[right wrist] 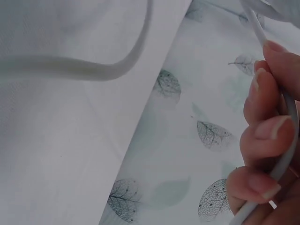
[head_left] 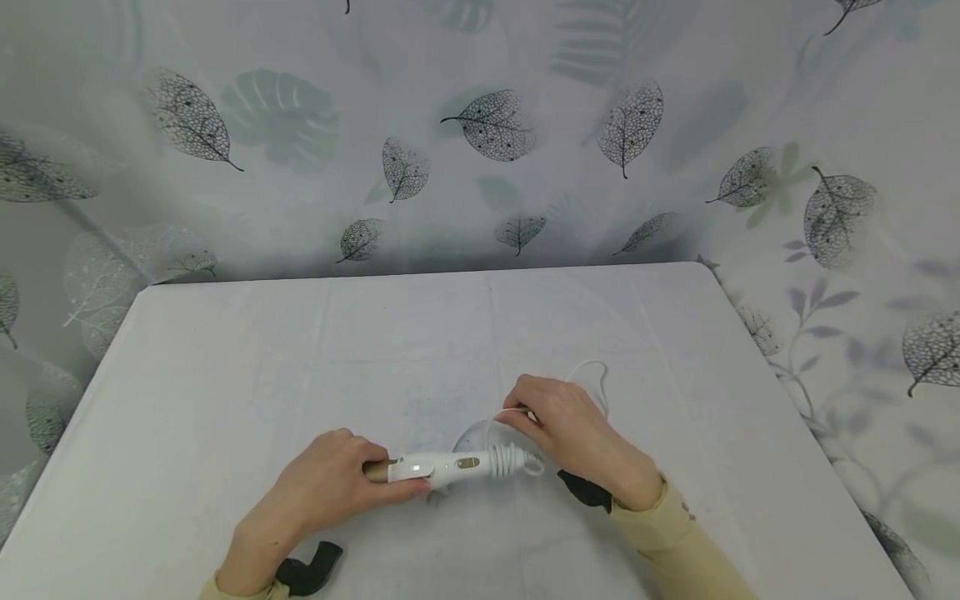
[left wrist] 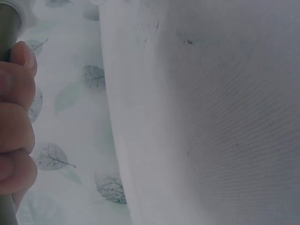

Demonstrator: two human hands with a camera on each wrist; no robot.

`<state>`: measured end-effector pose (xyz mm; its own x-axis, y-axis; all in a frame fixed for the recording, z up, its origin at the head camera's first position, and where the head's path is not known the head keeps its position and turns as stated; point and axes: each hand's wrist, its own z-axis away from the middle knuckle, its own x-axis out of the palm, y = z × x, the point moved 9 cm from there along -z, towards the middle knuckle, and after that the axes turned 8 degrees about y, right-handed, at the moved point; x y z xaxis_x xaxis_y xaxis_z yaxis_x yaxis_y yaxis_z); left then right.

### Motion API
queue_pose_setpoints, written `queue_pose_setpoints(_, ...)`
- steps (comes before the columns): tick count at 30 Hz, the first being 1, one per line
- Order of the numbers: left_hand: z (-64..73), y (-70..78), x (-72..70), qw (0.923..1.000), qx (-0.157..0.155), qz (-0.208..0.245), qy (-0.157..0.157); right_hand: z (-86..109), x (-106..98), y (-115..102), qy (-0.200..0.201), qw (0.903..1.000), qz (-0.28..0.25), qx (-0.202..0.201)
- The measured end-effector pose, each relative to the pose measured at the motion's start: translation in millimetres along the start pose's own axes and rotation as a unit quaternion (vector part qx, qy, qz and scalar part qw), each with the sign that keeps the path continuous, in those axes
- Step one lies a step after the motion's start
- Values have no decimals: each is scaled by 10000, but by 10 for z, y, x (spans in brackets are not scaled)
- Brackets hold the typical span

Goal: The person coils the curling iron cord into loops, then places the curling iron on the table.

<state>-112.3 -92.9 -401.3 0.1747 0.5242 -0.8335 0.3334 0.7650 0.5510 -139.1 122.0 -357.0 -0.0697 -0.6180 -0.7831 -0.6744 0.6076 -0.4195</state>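
A white curling iron (head_left: 442, 468) with a gold barrel lies level above the table, held across its barrel end by my left hand (head_left: 330, 483). In the left wrist view, the curled fingers (left wrist: 16, 126) wrap the barrel. White cord (head_left: 507, 460) is wound in several turns round the handle's right end. My right hand (head_left: 566, 425) pinches the cord a little above and to the right of those turns. In the right wrist view, the cord (right wrist: 290, 117) runs through the curled fingers (right wrist: 262, 136). A pale round thing (head_left: 472, 435) behind the handle is partly hidden; its kind is unclear.
A loose loop of cord (head_left: 606, 383) trails on the white table (head_left: 225, 375) beyond my right hand. Black curved pieces (head_left: 309, 570) sit at both wrists. Leaf-patterned cloth (head_left: 300, 192) hangs behind the table and shows along its sides.
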Motion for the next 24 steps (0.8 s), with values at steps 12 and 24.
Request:
queue_pose_setpoints(12,8,-11,8,9999,-88,-119,-19,-6,-39,-71,312,9994,-73,-142)
queue_pose_setpoints(24,21,-75,-18,9980,-561,-296,-76,-2,-85,-176,627,9974,27,-354)
